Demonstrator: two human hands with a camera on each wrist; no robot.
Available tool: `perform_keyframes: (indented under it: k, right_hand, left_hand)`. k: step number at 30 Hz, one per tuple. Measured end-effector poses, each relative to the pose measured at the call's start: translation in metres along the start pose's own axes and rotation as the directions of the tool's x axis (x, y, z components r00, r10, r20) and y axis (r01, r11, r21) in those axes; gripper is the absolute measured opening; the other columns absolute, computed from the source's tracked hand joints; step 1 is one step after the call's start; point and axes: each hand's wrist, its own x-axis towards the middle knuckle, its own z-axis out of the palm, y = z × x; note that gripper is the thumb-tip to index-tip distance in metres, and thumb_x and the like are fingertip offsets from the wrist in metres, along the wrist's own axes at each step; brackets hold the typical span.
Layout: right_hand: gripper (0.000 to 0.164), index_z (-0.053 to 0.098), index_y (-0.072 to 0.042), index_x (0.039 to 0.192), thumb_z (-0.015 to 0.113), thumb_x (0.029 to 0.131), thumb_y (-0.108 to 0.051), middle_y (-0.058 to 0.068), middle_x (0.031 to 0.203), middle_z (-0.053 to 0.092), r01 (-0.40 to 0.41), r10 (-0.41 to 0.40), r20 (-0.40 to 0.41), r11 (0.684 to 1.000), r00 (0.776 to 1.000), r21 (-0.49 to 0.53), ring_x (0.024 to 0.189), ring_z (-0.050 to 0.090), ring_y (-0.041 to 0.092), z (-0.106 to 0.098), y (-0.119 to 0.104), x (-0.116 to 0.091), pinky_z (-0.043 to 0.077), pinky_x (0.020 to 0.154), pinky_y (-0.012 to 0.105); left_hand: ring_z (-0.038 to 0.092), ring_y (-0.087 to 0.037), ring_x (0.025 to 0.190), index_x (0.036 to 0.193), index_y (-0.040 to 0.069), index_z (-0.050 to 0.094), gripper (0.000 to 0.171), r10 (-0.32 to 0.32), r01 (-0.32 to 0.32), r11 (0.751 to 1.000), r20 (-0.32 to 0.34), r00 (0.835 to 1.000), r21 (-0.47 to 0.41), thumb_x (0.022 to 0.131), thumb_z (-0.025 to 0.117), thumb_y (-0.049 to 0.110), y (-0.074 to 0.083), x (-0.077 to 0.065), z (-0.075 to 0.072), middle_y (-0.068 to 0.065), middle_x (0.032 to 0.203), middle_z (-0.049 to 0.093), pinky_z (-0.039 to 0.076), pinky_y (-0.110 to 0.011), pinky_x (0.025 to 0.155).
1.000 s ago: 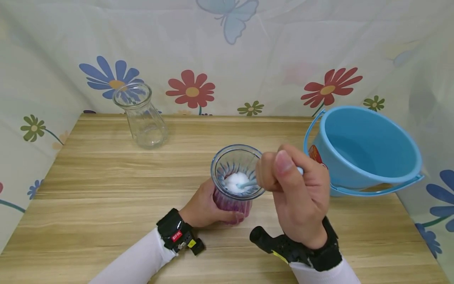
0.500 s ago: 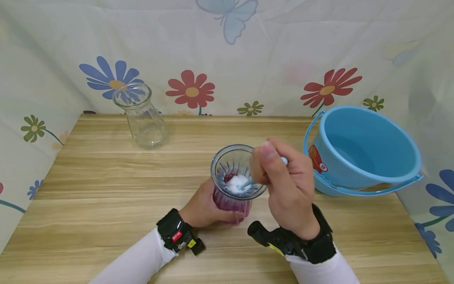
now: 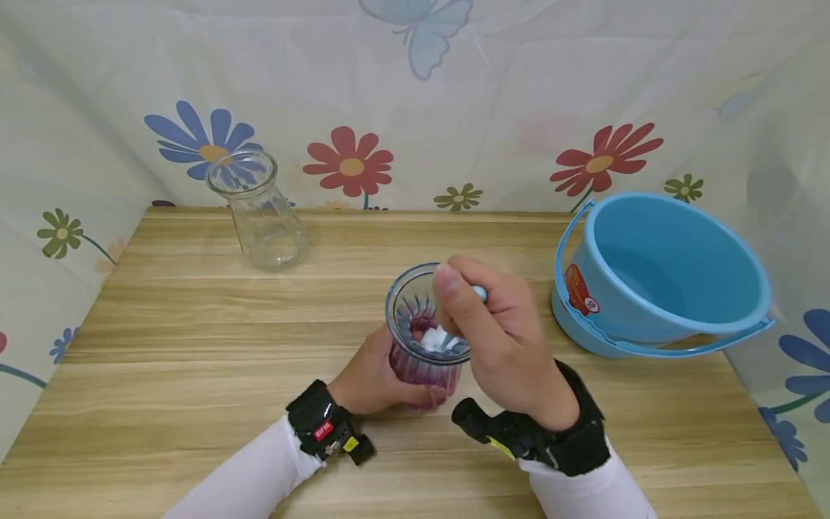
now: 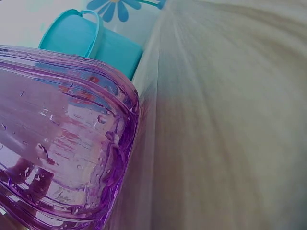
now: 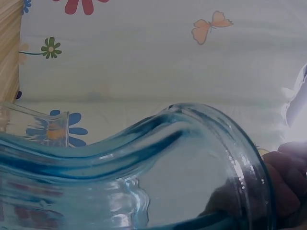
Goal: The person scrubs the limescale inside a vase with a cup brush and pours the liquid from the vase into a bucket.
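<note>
In the head view my left hand (image 3: 372,375) grips the lower body of a ribbed glass vase (image 3: 424,375), blue at the rim and purple toward the base. The vase tilts slightly; water drops cling to its purple glass (image 4: 72,143) in the left wrist view. My right hand (image 3: 502,339) holds the light blue handle (image 3: 480,293) of a sponge brush over the vase mouth. Its white, soft-looking head (image 3: 436,337) is down inside the vase, partly hidden by the right hand. The blue rim (image 5: 96,160) fills the lower part of the right wrist view.
A clear glass vase (image 3: 266,223) stands at the back left of the wooden table (image 3: 194,346). At the right, a light blue bucket (image 3: 622,303) has its handle folded down toward the front. A flower-printed curtain (image 3: 506,94) encloses the back and sides.
My right hand has moved left with the brush, now covering more of the vase mouth and uncovering more of the bucket. The left hand and vase have stayed in place.
</note>
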Motion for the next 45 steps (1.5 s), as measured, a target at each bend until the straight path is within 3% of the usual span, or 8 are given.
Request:
perform_keyframes:
  k: [13, 20, 25, 32, 35, 38, 42, 45]
  right_hand:
    - [0.039, 0.043, -0.006, 0.068, 0.04, 0.105, -0.019, -0.003, 0.059, 0.036, -0.092, 0.095, 0.085, 0.995, 0.992, -0.036, 0.051, 0.036, 0.014, -0.001, 0.0, 0.001, 0.026, 0.042, 0.033]
    - [0.037, 0.044, -0.008, 0.07, 0.04, 0.105, -0.02, -0.002, 0.059, 0.035, -0.098, 0.103, 0.117, 0.994, 0.988, -0.046, 0.054, 0.038, 0.015, -0.001, -0.001, 0.002, 0.028, 0.045, 0.033]
    - [0.04, 0.041, -0.008, 0.068, 0.039, 0.105, -0.023, -0.002, 0.059, 0.035, -0.089, 0.092, 0.096, 0.995, 0.991, -0.038, 0.053, 0.037, 0.015, 0.0, -0.001, 0.002, 0.027, 0.045, 0.033]
    - [0.037, 0.04, -0.006, 0.066, 0.04, 0.103, -0.012, -0.001, 0.058, 0.034, 0.059, -0.06, 0.03, 0.998, 0.998, 0.009, 0.053, 0.036, 0.011, 0.0, -0.003, -0.002, 0.027, 0.043, 0.03]
    - [0.036, 0.04, -0.005, 0.066, 0.039, 0.102, -0.007, 0.0, 0.058, 0.035, 0.139, -0.139, -0.004, 0.989, 0.99, 0.055, 0.052, 0.036, 0.011, 0.0, -0.005, -0.006, 0.027, 0.042, 0.027]
    - [0.035, 0.038, -0.004, 0.066, 0.038, 0.101, -0.005, 0.002, 0.058, 0.034, 0.212, -0.21, -0.033, 0.97, 0.977, 0.115, 0.051, 0.035, 0.012, -0.001, -0.005, -0.009, 0.026, 0.042, 0.025]
    - [0.035, 0.036, -0.003, 0.066, 0.036, 0.101, -0.005, 0.003, 0.057, 0.032, 0.258, -0.253, -0.054, 0.95, 0.966, 0.174, 0.05, 0.032, 0.012, -0.002, -0.003, -0.011, 0.024, 0.042, 0.023]
    - [0.035, 0.035, -0.002, 0.066, 0.035, 0.101, -0.004, 0.003, 0.056, 0.032, 0.255, -0.248, -0.062, 0.948, 0.967, 0.192, 0.049, 0.032, 0.012, -0.002, -0.003, -0.011, 0.023, 0.041, 0.023]
  left_hand:
    - [0.056, -0.014, 0.107, 0.132, 0.031, 0.042, 0.084, 0.002, -0.002, 1.0, -0.018, 1.0, 0.015, 0.063, 0.091, 0.03, -0.002, -0.001, 0.0, 0.009, 0.12, 0.06, 0.049, -0.038, 0.096]
    - [0.056, -0.014, 0.107, 0.132, 0.031, 0.043, 0.084, 0.0, 0.0, 1.0, -0.019, 1.0, 0.009, 0.063, 0.091, 0.031, -0.003, -0.003, -0.001, 0.008, 0.119, 0.061, 0.05, -0.038, 0.095]
    - [0.056, -0.015, 0.107, 0.133, 0.031, 0.042, 0.085, 0.002, -0.001, 1.0, -0.02, 1.0, 0.002, 0.063, 0.091, 0.029, -0.003, -0.003, -0.001, 0.008, 0.12, 0.061, 0.049, -0.039, 0.095]
    - [0.054, -0.015, 0.11, 0.136, 0.031, 0.04, 0.088, 0.02, -0.02, 1.0, -0.012, 1.0, 0.016, 0.063, 0.091, 0.028, -0.001, -0.002, 0.0, 0.009, 0.123, 0.059, 0.047, -0.04, 0.099]
    - [0.053, -0.015, 0.111, 0.134, 0.03, 0.042, 0.086, 0.021, -0.021, 1.0, -0.006, 1.0, 0.004, 0.064, 0.09, 0.025, 0.012, 0.0, -0.001, 0.009, 0.122, 0.058, 0.046, -0.04, 0.1]
    - [0.053, -0.016, 0.112, 0.134, 0.023, 0.043, 0.083, 0.028, -0.028, 0.999, 0.008, 1.0, -0.031, 0.066, 0.089, 0.019, 0.026, 0.001, -0.002, 0.006, 0.122, 0.058, 0.045, -0.041, 0.1]
    - [0.052, -0.018, 0.113, 0.134, 0.014, 0.042, 0.081, 0.032, -0.031, 0.998, 0.025, 0.999, -0.062, 0.066, 0.088, 0.013, 0.036, 0.002, -0.003, 0.002, 0.123, 0.058, 0.045, -0.042, 0.101]
    - [0.052, -0.017, 0.113, 0.133, 0.017, 0.043, 0.082, 0.017, -0.015, 0.999, 0.025, 1.0, -0.051, 0.065, 0.088, 0.011, 0.038, 0.002, -0.003, 0.003, 0.123, 0.057, 0.045, -0.041, 0.101]
